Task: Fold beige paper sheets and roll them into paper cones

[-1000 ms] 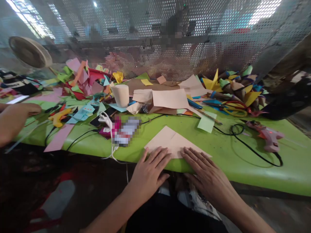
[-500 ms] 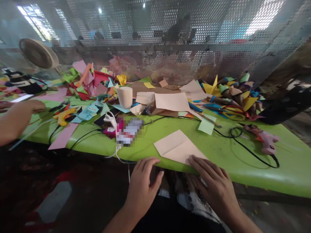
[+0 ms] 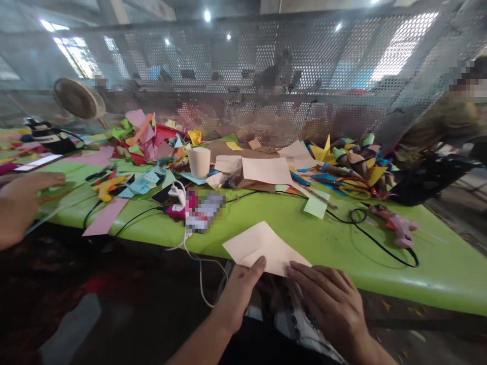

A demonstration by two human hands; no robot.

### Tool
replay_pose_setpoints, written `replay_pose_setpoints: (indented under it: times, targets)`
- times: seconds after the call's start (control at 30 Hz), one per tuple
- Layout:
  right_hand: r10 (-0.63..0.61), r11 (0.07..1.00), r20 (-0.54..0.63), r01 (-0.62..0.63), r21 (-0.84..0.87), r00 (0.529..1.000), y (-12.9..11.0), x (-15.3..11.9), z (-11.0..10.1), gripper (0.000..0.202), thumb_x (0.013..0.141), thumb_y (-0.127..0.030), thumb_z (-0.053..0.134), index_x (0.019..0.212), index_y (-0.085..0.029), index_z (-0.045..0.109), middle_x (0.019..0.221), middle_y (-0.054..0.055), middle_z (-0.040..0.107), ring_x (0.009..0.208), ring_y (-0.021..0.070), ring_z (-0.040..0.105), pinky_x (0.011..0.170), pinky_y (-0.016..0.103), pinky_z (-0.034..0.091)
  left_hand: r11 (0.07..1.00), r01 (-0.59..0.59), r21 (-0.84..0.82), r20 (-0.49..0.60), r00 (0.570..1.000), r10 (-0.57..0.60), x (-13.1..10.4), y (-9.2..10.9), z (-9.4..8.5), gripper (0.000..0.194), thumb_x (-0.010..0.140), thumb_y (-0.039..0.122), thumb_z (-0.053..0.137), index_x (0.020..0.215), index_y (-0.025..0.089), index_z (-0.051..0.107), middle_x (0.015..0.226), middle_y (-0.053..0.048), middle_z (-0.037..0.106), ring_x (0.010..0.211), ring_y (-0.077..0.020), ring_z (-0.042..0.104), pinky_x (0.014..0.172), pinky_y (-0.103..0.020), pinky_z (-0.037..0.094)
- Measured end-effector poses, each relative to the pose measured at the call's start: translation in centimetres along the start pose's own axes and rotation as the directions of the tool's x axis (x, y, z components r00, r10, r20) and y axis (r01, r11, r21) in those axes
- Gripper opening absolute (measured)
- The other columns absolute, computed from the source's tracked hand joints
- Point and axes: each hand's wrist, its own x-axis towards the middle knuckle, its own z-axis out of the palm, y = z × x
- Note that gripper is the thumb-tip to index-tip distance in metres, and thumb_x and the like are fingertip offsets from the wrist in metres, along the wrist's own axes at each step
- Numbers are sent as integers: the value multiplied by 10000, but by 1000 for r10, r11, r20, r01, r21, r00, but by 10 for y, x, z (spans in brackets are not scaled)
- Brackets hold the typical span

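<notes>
A folded cream sheet of paper (image 3: 262,241) lies at the front edge of the green table, its near edge reaching over the rim. My left hand (image 3: 238,286) grips the near left edge of the sheet, thumb on top and the other fingers hidden beneath. On the near right part of the paper, my right hand (image 3: 331,294) rests with its fingers stretched out side by side and the fingertips touching the sheet.
Behind the paper are a phone (image 3: 205,212), a white cup (image 3: 199,162) and more cream sheets (image 3: 266,170). A pink glue gun (image 3: 397,223) with a black cord lies right, a yellow one (image 3: 108,188) left. Another person's hand (image 3: 26,203) is at the far left.
My left hand has moved from beside the table edge onto the paper and taken hold of it. The sheet has shifted slightly left and nearer. The camera view has shifted.
</notes>
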Motion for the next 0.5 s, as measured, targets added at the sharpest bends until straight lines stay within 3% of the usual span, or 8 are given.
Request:
replay_pose_setpoints:
  times: [0.07, 0.13, 0.23, 0.3, 0.37, 0.43, 0.5]
  targets:
    - [-17, 999, 21, 16, 47, 1000, -2, 8, -2, 448, 894, -95, 574, 1289, -300, 629, 1159, 0, 742, 973, 183, 674, 827, 329, 483, 998, -58, -41, -66, 996, 55, 11, 10, 5, 495, 783, 476, 740, 1131, 127, 692, 1186, -141, 705, 1098, -274, 648, 890, -350, 531]
    - [6, 992, 43, -12, 127, 999, 2, 20, -8, 392, 896, -148, 602, 1257, -298, 633, 1167, 18, 734, 1002, 200, 666, 845, 340, 495, 993, -118, -30, -62, 991, 116, 23, 24, 7, 439, 787, 445, 734, 1089, 127, 712, 1172, -122, 710, 1049, -247, 658, 860, -326, 545]
    - [239, 934, 11, -233, 273, 971, 21, 46, -18, 352, 906, -280, 617, 1258, -277, 598, 1176, 61, 701, 1041, 224, 654, 869, 353, 516, 983, -182, 29, -31, 983, 183, 42, 47, 8, 441, 733, 442, 761, 1024, 111, 725, 1093, -113, 722, 843, -216, 666, 619, -294, 567]
    - [443, 836, -19, -406, 368, 896, 38, 67, -20, 401, 892, -377, 631, 1263, -235, 577, 1148, 89, 688, 1001, 233, 660, 843, 356, 530, 977, -212, 23, 9, 977, 212, 54, 59, 8, 454, 703, 423, 783, 1028, 112, 722, 997, -99, 731, 750, -191, 646, 545, -278, 550]
    - [509, 702, 99, -479, 526, 855, 56, 87, -15, 428, 889, -435, 616, 1244, -199, 576, 1110, 108, 691, 974, 236, 668, 813, 353, 542, 978, -210, -7, 64, 976, 210, 66, 66, 9, 435, 691, 405, 795, 1002, 109, 726, 939, -94, 727, 722, -180, 636, 535, -272, 545]
    - [442, 518, 321, -530, 671, 838, 69, 104, -5, 425, 903, -451, 583, 1230, -180, 594, 1084, 108, 709, 984, 244, 671, 819, 364, 541, 983, -181, -27, 114, 976, 183, 78, 69, 8, 421, 679, 401, 807, 965, 102, 731, 923, -100, 722, 729, -182, 635, 541, -274, 543]
    - [402, 348, 468, -604, 717, 787, 79, 116, 7, 403, 860, -461, 638, 1140, -171, 658, 1036, 93, 734, 912, 240, 683, 772, 351, 537, 988, -153, -24, 147, 977, 155, 90, 69, 7, 436, 668, 425, 816, 948, 100, 734, 904, -100, 718, 733, -185, 630, 550, -280, 539]
